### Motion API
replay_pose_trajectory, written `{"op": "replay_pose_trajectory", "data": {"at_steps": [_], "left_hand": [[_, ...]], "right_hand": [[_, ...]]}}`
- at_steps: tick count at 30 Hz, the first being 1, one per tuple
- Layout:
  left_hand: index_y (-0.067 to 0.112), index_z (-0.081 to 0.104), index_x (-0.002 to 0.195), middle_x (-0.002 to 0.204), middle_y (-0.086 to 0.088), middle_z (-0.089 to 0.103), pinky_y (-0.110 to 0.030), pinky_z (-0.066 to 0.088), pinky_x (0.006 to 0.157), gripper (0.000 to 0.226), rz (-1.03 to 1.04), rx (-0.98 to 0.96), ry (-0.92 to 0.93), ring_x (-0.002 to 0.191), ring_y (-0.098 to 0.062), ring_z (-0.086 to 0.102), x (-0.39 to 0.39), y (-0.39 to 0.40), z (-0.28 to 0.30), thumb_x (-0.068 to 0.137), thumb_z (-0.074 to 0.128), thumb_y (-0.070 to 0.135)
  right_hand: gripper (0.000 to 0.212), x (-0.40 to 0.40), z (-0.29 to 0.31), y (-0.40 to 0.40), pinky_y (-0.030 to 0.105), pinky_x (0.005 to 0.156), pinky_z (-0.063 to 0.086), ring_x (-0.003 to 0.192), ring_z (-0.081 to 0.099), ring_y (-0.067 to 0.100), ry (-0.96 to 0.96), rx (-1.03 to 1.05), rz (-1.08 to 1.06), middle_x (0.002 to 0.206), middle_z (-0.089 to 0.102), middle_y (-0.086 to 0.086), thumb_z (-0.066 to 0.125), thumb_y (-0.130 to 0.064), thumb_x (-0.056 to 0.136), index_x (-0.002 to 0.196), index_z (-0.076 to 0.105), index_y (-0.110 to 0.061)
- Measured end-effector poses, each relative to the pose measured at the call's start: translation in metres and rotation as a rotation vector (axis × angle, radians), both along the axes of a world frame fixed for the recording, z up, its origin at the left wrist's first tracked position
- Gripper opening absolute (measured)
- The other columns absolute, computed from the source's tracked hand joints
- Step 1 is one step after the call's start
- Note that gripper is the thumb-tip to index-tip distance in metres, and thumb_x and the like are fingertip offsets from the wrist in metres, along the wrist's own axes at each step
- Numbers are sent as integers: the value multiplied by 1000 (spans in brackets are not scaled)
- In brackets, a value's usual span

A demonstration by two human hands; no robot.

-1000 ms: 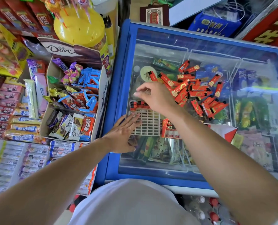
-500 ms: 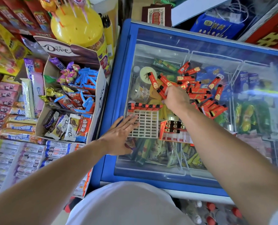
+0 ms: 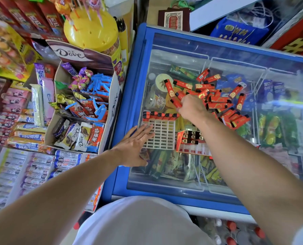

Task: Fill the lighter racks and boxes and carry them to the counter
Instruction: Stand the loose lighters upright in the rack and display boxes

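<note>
From the head view, we judge the main risk to be the white lighter rack [image 3: 158, 136] sliding on the smooth glass freezer lid [image 3: 235, 181] when the next lighter is pushed into a slot; our flat left hand [image 3: 133, 147] bracing its seven o'clock corner is all that holds it. A careless grab into the loose pile of red lighters [image 3: 223, 101], at two o'clock from the rack, could also scatter some across the lid. Our left hand lies fully open, fingers straight on the rack's edge. Our right hand [image 3: 191, 106] is curled over the pile's near edge, fingertips closing on one red lighter [image 3: 175, 102]. The rack's far row holds five lighters; the red box [image 3: 191, 140] sits just beside it at three o'clock.
</note>
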State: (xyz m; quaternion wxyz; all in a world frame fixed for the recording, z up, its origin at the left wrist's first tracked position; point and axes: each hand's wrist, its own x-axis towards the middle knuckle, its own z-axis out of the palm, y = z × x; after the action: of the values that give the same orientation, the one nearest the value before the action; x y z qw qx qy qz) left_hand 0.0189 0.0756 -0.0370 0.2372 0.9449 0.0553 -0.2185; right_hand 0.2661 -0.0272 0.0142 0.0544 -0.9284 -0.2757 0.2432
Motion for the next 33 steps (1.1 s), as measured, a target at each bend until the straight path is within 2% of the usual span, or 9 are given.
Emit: {"op": "replay_pose_trajectory", "data": {"at_steps": [5,7,9,12,15,18,24,29,33], "left_hand": [[23,5,163,166,9,-26,-38,-18,123,114,8,-1,-12,146,-4,-35,-1,-1,-2,78,70,63],[24,5,163,166,9,-26,-40,-16,124,115,7,3,-18,147,-4,-34,-1,0,-3,78,70,64],[24,5,163,167,9,-25,-41,-15,125,114,5,8,-23,148,-5,-33,-1,0,-4,77,69,65],[25,8,162,168,9,-21,-41,-14,125,113,4,6,-28,150,-6,-29,-1,0,-5,75,68,66],[25,9,162,168,9,-19,-41,-14,125,114,2,6,-27,151,-8,-28,-1,0,-6,74,69,67],[24,9,162,169,7,-16,-40,-18,124,115,-7,-1,-31,151,-8,-28,-1,2,-7,75,70,68],[23,9,162,169,6,-16,-36,-22,120,116,-17,-19,-47,150,-8,-31,-1,4,-10,73,69,69],[22,8,162,169,6,-18,-39,-22,121,118,-25,-51,-32,150,-9,-29,-1,7,-9,73,69,68],[23,4,163,167,6,-24,-40,-21,122,119,-34,-59,-10,149,-10,-32,0,7,-8,74,69,68]], "right_hand": [[20,-37,48,-6,20,56,45,65,57,3,-36,415,-18,86,61,-9,63,-33,98,109,56,-19],[29,-59,60,-14,26,57,52,66,61,6,3,481,74,88,63,-8,60,-36,99,121,55,-18],[31,-78,59,-21,30,57,51,63,60,7,15,464,157,87,64,-7,55,-43,101,122,54,-21],[25,-95,45,-25,27,55,39,59,52,5,-9,370,225,77,56,-13,47,-48,102,99,54,-25],[22,-100,30,-22,27,68,40,71,51,5,-113,353,235,96,61,-11,58,-40,99,110,64,-22],[23,-104,19,-18,25,68,36,60,40,-1,-250,275,271,110,67,-7,62,-36,97,117,66,-25],[20,-113,18,-11,26,59,50,78,64,8,-370,225,239,110,69,-11,60,-38,98,116,65,-31],[21,-116,21,-6,26,65,48,93,68,10,-377,206,237,116,69,-12,63,-37,96,116,66,-29],[20,-117,22,-5,25,64,45,92,68,12,-349,222,188,110,71,-11,62,-36,97,115,66,-29]]}}
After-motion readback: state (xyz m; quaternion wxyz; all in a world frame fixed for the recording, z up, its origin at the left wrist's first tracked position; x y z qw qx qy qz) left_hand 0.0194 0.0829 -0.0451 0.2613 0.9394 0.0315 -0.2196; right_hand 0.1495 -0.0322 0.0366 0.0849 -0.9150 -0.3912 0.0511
